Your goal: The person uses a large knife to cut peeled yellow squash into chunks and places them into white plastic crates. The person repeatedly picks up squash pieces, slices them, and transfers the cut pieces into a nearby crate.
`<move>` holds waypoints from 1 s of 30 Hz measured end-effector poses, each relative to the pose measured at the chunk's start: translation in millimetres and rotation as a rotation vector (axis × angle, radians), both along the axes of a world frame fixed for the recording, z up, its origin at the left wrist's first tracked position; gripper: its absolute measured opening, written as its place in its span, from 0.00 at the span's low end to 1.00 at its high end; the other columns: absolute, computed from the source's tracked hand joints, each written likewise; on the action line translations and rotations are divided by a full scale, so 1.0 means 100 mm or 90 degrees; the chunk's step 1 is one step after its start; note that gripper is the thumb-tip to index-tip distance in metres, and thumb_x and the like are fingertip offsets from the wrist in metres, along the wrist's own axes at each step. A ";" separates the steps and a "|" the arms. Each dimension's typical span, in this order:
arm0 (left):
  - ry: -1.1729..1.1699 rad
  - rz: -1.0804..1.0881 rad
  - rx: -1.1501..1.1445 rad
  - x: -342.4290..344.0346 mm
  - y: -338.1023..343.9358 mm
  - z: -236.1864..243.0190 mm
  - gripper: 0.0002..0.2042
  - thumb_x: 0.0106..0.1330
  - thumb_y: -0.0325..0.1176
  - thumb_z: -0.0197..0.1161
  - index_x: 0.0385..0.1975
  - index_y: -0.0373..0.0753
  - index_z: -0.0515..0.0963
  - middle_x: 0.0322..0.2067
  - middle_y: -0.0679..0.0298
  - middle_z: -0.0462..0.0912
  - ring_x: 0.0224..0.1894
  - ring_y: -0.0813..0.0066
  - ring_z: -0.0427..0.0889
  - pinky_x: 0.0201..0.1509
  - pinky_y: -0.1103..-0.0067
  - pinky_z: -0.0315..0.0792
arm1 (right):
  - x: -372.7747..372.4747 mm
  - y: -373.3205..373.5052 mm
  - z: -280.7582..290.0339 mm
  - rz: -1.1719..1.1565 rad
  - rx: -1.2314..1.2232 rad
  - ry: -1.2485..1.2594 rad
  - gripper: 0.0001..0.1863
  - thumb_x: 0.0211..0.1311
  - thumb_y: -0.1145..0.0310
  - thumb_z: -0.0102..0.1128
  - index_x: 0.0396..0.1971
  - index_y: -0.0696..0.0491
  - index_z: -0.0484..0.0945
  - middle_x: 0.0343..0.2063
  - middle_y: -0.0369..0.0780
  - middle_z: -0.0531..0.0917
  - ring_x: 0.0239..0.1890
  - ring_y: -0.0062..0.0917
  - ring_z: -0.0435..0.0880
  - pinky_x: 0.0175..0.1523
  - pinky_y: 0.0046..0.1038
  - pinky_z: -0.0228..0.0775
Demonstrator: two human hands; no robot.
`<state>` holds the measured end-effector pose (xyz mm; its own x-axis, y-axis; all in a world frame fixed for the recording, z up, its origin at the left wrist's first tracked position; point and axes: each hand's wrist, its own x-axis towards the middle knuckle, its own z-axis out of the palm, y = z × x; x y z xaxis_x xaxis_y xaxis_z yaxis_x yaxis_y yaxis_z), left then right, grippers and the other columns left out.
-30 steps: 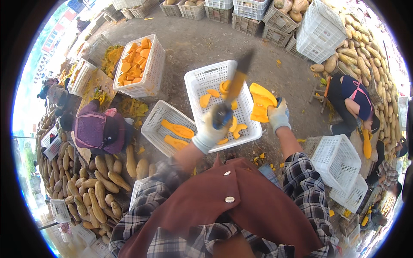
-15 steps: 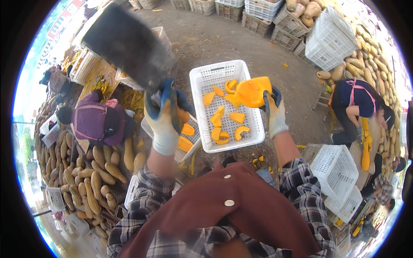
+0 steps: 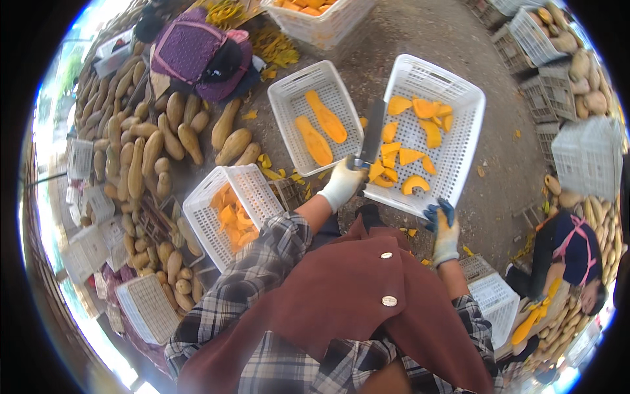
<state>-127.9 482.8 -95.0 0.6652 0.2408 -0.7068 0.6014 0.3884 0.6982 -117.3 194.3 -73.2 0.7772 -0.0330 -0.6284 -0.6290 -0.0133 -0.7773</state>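
Observation:
My left hand (image 3: 348,180), in a white-and-blue glove, is closed on the handle of a cleaver (image 3: 375,125), whose dark blade points up beside the larger white crate (image 3: 473,125). Several orange pumpkin pieces (image 3: 412,155) lie scattered in that crate. My right hand (image 3: 443,233), gloved alike, is at the crate's near-right rim, fingers apart and holding nothing that I can see; whether it touches the rim I cannot tell. A smaller white crate (image 3: 282,98) to the left holds two long cut pumpkin halves (image 3: 323,118).
Crates of cut pieces stand at lower left (image 3: 195,210) and top (image 3: 314,26). Whole pumpkins (image 3: 153,157) pile leftward. A person in purple (image 3: 190,52) is at upper left, another in dark clothes (image 3: 558,243) at right. Stacked crates (image 3: 584,154) line the right side; scraps litter the ground (image 3: 489,184).
The view has swung round. The cleaver has come down from upper left to between the two crates. The pumpkin piece that was in my right hand has left it.

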 end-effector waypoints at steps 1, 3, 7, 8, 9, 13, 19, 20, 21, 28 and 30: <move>0.009 0.048 0.093 -0.06 0.13 -0.08 0.11 0.61 0.27 0.62 0.43 0.38 0.72 0.23 0.63 0.78 0.18 0.74 0.75 0.20 0.76 0.71 | 0.03 0.24 -0.03 0.057 0.056 0.009 0.18 0.70 0.70 0.54 0.58 0.55 0.70 0.43 0.41 0.81 0.41 0.28 0.84 0.38 0.29 0.81; 0.014 0.198 0.090 -0.31 0.43 -0.27 0.09 0.64 0.26 0.61 0.43 0.40 0.73 0.25 0.63 0.79 0.19 0.73 0.76 0.21 0.75 0.72 | 0.11 0.81 -0.18 0.159 0.095 0.044 0.18 0.71 0.71 0.53 0.58 0.55 0.70 0.44 0.41 0.81 0.41 0.27 0.83 0.39 0.28 0.80; 0.024 0.456 0.012 -1.00 0.88 -0.85 0.07 0.65 0.23 0.61 0.40 0.39 0.74 0.30 0.65 0.79 0.27 0.73 0.78 0.30 0.75 0.74 | 0.38 2.25 -1.14 0.271 0.090 0.167 0.15 0.71 0.65 0.54 0.53 0.53 0.72 0.37 0.39 0.80 0.33 0.26 0.81 0.37 0.26 0.78; 0.011 0.516 0.006 -1.15 0.94 -1.06 0.09 0.63 0.19 0.61 0.40 0.38 0.75 0.34 0.66 0.80 0.34 0.74 0.79 0.39 0.77 0.76 | 0.49 2.63 -1.55 0.295 0.112 0.177 0.15 0.70 0.62 0.57 0.51 0.52 0.72 0.35 0.38 0.79 0.30 0.26 0.80 0.35 0.26 0.77; 0.055 0.517 -0.002 -1.31 0.96 -1.26 0.09 0.63 0.19 0.60 0.40 0.38 0.74 0.34 0.66 0.79 0.34 0.74 0.79 0.38 0.77 0.76 | 0.64 3.04 -2.05 0.365 0.008 0.183 0.16 0.68 0.59 0.58 0.50 0.51 0.72 0.34 0.37 0.78 0.30 0.27 0.79 0.34 0.29 0.78; 0.071 0.521 0.006 -1.81 0.89 -2.00 0.12 0.64 0.19 0.59 0.44 0.39 0.72 0.36 0.65 0.78 0.35 0.74 0.79 0.38 0.77 0.76 | 0.88 3.90 -4.08 0.251 -0.169 0.330 0.24 0.63 0.52 0.63 0.53 0.50 0.71 0.41 0.41 0.77 0.36 0.32 0.79 0.35 0.39 0.81; 0.160 0.488 -0.028 -2.07 0.77 -2.37 0.14 0.65 0.23 0.61 0.50 0.36 0.72 0.35 0.64 0.80 0.33 0.74 0.79 0.36 0.79 0.75 | 1.06 3.96 -6.01 0.165 -0.452 0.447 0.33 0.60 0.49 0.64 0.63 0.48 0.68 0.49 0.45 0.75 0.50 0.35 0.77 0.48 0.41 0.80; 0.221 0.512 -0.071 -2.08 0.80 -2.39 0.13 0.65 0.23 0.61 0.49 0.36 0.73 0.33 0.64 0.80 0.32 0.74 0.79 0.34 0.79 0.74 | 1.09 3.95 -6.15 0.138 -0.453 0.457 0.33 0.61 0.50 0.65 0.63 0.48 0.69 0.50 0.45 0.75 0.51 0.35 0.76 0.51 0.39 0.78; 0.183 0.536 -0.108 -2.08 0.82 -2.39 0.13 0.65 0.23 0.60 0.49 0.36 0.72 0.32 0.64 0.79 0.31 0.74 0.79 0.33 0.78 0.74 | 1.11 3.95 -6.24 0.115 -0.431 0.451 0.33 0.61 0.50 0.65 0.63 0.48 0.69 0.51 0.45 0.75 0.52 0.35 0.76 0.54 0.38 0.77; 0.151 0.557 -0.252 -2.07 1.10 -2.46 0.21 0.66 0.26 0.62 0.57 0.33 0.66 0.35 0.55 0.79 0.33 0.66 0.80 0.37 0.71 0.78 | 1.15 3.90 -6.68 -0.023 -0.012 0.429 0.27 0.64 0.71 0.61 0.63 0.44 0.68 0.58 0.42 0.74 0.54 0.40 0.77 0.55 0.38 0.72; 0.164 0.545 -0.279 -2.06 1.12 -2.48 0.21 0.66 0.26 0.62 0.57 0.33 0.66 0.36 0.55 0.79 0.35 0.66 0.81 0.37 0.71 0.78 | 1.15 3.88 -6.69 0.012 0.060 0.409 0.24 0.61 0.73 0.64 0.58 0.48 0.72 0.53 0.43 0.78 0.51 0.40 0.78 0.52 0.39 0.72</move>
<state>-333.9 595.3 -343.0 0.2032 0.2507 -0.9465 0.1117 0.9544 0.2768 -2.5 582.3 -742.3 0.2447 0.0554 -0.9680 -0.9696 0.0210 -0.2439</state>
